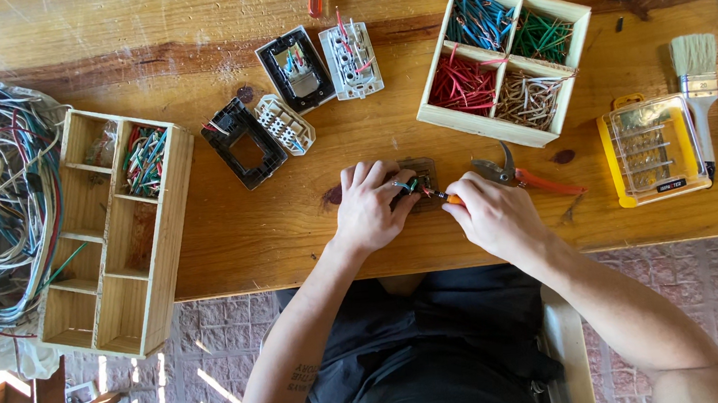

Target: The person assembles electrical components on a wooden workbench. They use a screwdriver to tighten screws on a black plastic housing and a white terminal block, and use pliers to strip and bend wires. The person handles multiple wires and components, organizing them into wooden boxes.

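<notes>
— What have my hands got?
— My left hand [368, 205] is clamped over a small switch module [421, 174] on the table [290, 226]; my right hand [489, 214] grips an orange-handled screwdriver [450, 199], tip at the module, pliers [521, 176] just beside.

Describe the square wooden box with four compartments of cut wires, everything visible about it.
The square wooden box is pale, unfinished-looking wood with thin walls and a cross divider making four open compartments. It sits flat on the wooden table, turned at a slight angle, up and to the right of the hands. Each compartment holds a bundle of short cut wires: blue-green at top left, green at top right, red at bottom left, brownish-white at bottom right. A few wire ends poke over the walls. Neither hand touches it; pliers lie just below its lower edge.
</notes>
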